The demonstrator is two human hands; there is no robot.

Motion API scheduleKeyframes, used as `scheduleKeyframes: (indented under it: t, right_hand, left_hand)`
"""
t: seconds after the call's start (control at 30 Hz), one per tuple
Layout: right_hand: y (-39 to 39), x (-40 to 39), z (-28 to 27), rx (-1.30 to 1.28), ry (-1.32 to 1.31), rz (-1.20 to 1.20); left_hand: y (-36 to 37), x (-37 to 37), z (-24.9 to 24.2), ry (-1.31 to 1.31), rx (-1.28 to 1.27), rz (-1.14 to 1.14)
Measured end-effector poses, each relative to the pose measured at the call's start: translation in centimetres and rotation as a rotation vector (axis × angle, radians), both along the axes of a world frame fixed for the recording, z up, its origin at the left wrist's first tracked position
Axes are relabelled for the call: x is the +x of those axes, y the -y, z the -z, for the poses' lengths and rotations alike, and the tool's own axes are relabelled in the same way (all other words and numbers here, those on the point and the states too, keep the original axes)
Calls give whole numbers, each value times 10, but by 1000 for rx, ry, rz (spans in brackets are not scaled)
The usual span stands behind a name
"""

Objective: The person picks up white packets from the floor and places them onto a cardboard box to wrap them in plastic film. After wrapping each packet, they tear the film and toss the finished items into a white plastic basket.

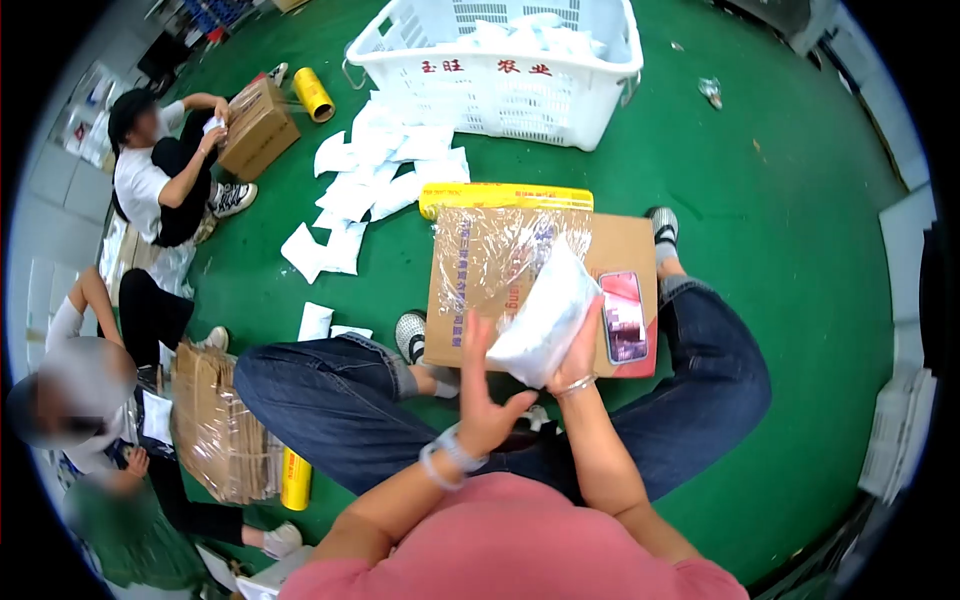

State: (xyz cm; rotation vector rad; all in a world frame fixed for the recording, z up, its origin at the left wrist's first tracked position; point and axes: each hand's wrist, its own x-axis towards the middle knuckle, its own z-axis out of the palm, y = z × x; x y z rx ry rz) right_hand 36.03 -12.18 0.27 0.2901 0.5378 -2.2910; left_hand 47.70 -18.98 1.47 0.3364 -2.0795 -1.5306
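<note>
My right hand grips a plump white packet wrapped in clear, shiny film, holding it tilted over the cardboard box. Just left of the packet's lower end, my left hand is open, fingers stretched up and thumb apart. Between my legs stands the cardboard box, with clear film spread over its upper left. A phone with its screen lit lies on the right part of the box. Against the far edge of the box rests a yellow roll of wrap.
White packets are heaped on the green floor ahead left. Behind them stands a white crate holding more packets. Flattened cardboard and another yellow roll lie left. Several people sit left, one beside a box.
</note>
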Motion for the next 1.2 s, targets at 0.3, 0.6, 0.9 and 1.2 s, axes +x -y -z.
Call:
scheduleKeyframes:
  t: [0.3,0.6,0.9,1.2]
  right_hand:
    - [-2,20,-16,1057,-1107,-507]
    - [-19,34,9,585,-780,-652]
    - [-1,27,-27,1037,-1167,-754]
    - [59,-38,-37,1032,-1491,-1161]
  left_hand:
    - [43,25,-3,274,1145,184]
    - [52,16,-17,256,978,101]
    - [85,-19,-44,99,-548,-300]
    - [137,-44,19,259,579,368]
